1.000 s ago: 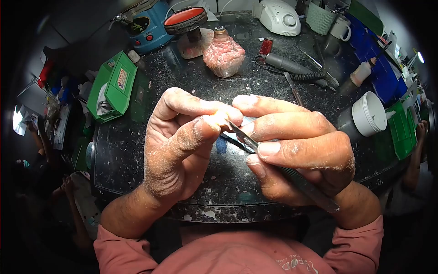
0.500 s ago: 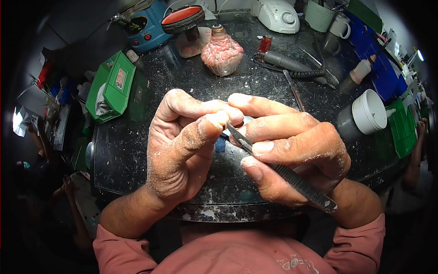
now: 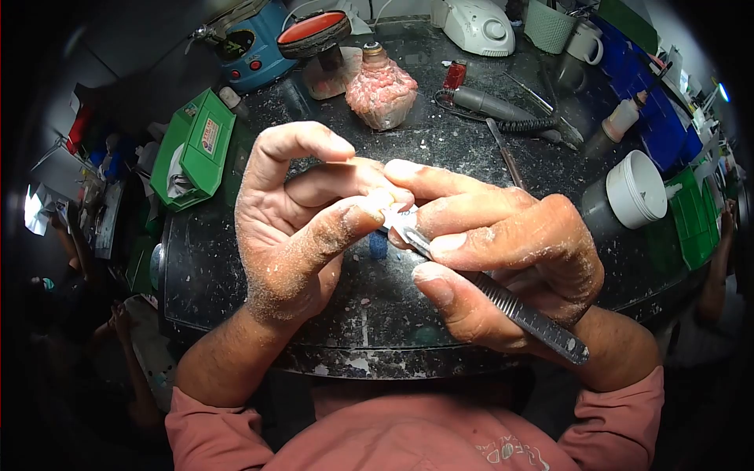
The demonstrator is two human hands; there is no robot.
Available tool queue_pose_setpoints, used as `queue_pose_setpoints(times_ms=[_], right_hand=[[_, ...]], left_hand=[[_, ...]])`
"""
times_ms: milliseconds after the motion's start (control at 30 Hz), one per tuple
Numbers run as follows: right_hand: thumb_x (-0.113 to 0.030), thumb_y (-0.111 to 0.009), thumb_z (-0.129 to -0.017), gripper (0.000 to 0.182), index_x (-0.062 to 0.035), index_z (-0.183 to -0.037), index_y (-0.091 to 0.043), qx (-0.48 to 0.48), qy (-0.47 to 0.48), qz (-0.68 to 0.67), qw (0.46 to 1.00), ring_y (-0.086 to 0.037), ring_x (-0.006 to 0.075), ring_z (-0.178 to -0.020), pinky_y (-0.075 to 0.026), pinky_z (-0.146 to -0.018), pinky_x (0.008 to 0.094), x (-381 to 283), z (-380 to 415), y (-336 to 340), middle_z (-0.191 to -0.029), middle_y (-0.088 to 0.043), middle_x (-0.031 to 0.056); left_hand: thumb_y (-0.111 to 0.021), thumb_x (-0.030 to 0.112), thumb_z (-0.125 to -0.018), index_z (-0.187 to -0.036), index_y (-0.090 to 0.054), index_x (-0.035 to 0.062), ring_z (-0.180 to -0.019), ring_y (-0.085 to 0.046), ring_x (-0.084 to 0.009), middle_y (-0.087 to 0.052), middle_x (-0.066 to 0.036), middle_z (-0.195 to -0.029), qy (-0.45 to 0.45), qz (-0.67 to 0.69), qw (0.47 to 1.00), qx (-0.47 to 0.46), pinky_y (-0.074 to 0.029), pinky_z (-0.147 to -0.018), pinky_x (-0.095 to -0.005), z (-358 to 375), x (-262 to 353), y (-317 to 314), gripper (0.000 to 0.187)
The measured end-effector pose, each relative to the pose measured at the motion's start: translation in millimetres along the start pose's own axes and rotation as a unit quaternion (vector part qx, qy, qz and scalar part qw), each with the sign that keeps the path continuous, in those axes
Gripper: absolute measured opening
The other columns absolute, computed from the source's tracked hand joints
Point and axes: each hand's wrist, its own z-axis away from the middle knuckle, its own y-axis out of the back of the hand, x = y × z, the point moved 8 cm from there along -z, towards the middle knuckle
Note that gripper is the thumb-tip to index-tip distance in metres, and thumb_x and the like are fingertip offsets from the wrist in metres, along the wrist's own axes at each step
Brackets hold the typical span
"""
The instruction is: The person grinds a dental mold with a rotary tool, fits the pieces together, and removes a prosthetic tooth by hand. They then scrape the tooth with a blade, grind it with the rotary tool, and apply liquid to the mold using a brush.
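My left hand (image 3: 294,224), dusted with white powder, pinches a small whitish piece (image 3: 382,198) between thumb and fingertips, with its index finger raised and curled above. Most of that piece is covered by the fingers and washed out by bright light; what it is I cannot tell. A dark metal scalpel (image 3: 525,310) with a ribbed grip and ruled marks lies in my right hand (image 3: 510,251), held between thumb and fingers. Its tip points up and left, right at the left fingertips. Fingers of both hands meet around the small piece.
On the dark bench (image 3: 314,322) stand a pink-crusted bottle (image 3: 382,93), a blue machine (image 3: 255,55), a green bin (image 3: 196,149), a white tub (image 3: 635,191) and a white control unit (image 3: 477,27). A grey handpiece (image 3: 487,104) lies behind my hands. Other people sit at both sides.
My left index finger has lifted off the pinched piece and curls above it. The scalpel has turned slightly in my right hand, showing a brighter face near its tip.
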Motion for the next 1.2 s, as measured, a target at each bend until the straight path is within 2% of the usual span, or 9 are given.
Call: queue_pose_setpoints(times_ms=[67, 133, 367, 600, 833, 900, 1000, 1100, 1200], right_hand=[[0.009, -0.068, -0.079, 0.019, 0.0008, -0.095, -0.061, -0.014, 0.000, -0.002, 1.000, -0.053, 0.0422, -0.121, -0.041, -0.103, 0.0504, 0, 0, -2, -0.105, -0.064, 0.0185], [0.008, -0.068, -0.079, 0.017, 0.0012, -0.093, -0.063, -0.004, -0.017, 0.011, 1.000, -0.053, 0.0413, -0.121, -0.041, -0.103, 0.0492, 1, -1, -1, -0.102, -0.066, 0.0171], [0.005, -0.070, -0.078, 0.009, 0.0014, -0.086, -0.068, -0.010, -0.065, 0.008, 0.998, -0.054, 0.0401, -0.121, -0.041, -0.104, 0.0476, 4, -3, -1, -0.098, -0.068, 0.0172], [0.007, -0.068, -0.079, 0.026, -0.0012, -0.102, -0.058, -0.006, 0.072, -0.009, 0.997, -0.059, 0.0429, -0.113, -0.048, -0.095, 0.0519, 0, -4, 1, -0.099, -0.065, 0.0200], [0.011, -0.064, -0.080, 0.028, -0.0019, -0.102, -0.052, -0.037, 0.088, 0.032, 0.995, -0.060, 0.0358, -0.111, -0.050, -0.095, 0.0470, -2, -10, 2, -0.100, -0.063, 0.0189], [0.003, -0.061, -0.087, 0.017, -0.0022, -0.102, -0.054, -0.005, 0.017, 0.053, 0.998, -0.062, 0.0249, -0.105, -0.047, -0.098, 0.0404, 3, -14, 15, -0.102, -0.062, 0.0165], [-0.018, -0.057, -0.096, 0.024, 0.0014, -0.107, -0.065, -0.037, 0.087, 0.252, 0.963, -0.060, 0.0212, -0.103, -0.046, -0.095, 0.0331, 1, -24, 22, -0.108, -0.062, 0.0150], [-0.032, -0.033, -0.105, 0.048, 0.0041, -0.119, -0.061, -0.021, 0.084, 0.270, 0.959, -0.061, 0.0192, -0.100, -0.045, -0.094, 0.0323, 13, -27, 13, -0.109, -0.065, 0.0139], [-0.029, -0.032, -0.106, 0.047, 0.0064, -0.120, -0.059, -0.079, 0.004, 0.259, 0.963, -0.062, 0.0161, -0.094, -0.046, -0.091, 0.0307, 24, -27, 18, -0.104, -0.066, 0.0118]], left_hand=[[-0.066, -0.004, -0.084, -0.117, -0.039, -0.0004, -0.094, -0.067, -0.0264, -0.068, -0.022, -0.093, -0.004, -0.035, 0.999, -0.010, -0.054, -0.086, -0.0381, -1, 4, 0, 0.043], [-0.070, 0.010, -0.084, -0.128, -0.033, 0.0052, -0.089, -0.063, -0.0173, -0.065, -0.016, -0.092, -0.023, -0.165, 0.986, -0.016, -0.049, -0.082, -0.0292, 0, 7, 0, 0.058], [-0.072, 0.010, -0.083, -0.126, -0.033, 0.0038, -0.097, -0.060, -0.0234, -0.066, -0.014, -0.085, -0.082, -0.218, 0.971, -0.056, -0.046, -0.087, -0.0341, -4, 17, -6, 0.058], [-0.072, 0.008, -0.082, -0.128, -0.033, 0.0021, -0.097, -0.060, -0.0227, -0.067, -0.012, -0.083, -0.116, -0.257, 0.955, -0.091, -0.047, -0.088, -0.0344, -5, 23, -11, 0.061], [-0.068, 0.005, -0.081, -0.135, -0.032, -0.0015, -0.099, -0.060, -0.0217, -0.068, -0.013, -0.087, 0.009, -0.172, 0.985, -0.014, -0.045, -0.094, -0.0354, -7, 11, 5, 0.065], [-0.060, 0.008, -0.090, -0.126, -0.047, -0.0038, -0.100, -0.060, -0.0231, -0.067, -0.017, -0.099, -0.084, -0.182, 0.976, -0.080, -0.045, -0.096, -0.0367, -18, 28, 8, 0.040], [-0.050, 0.012, -0.098, -0.116, -0.058, -0.0048, -0.106, -0.061, -0.0258, -0.066, -0.018, -0.109, -0.150, -0.208, 0.961, -0.102, -0.045, -0.101, -0.0391, -30, 70, 39, 0.026], [-0.053, 0.011, -0.097, -0.116, -0.060, -0.0035, -0.107, -0.062, -0.0240, -0.066, -0.017, -0.111, -0.113, -0.197, 0.973, -0.035, -0.046, -0.103, -0.0376, -16, 94, 66, 0.025], [-0.057, 0.009, -0.096, -0.111, -0.060, -0.0025, -0.101, -0.064, -0.0194, -0.066, -0.013, -0.105, -0.075, -0.257, 0.963, 0.003, -0.049, -0.098, -0.0326, 6, 87, 67, 0.020]])
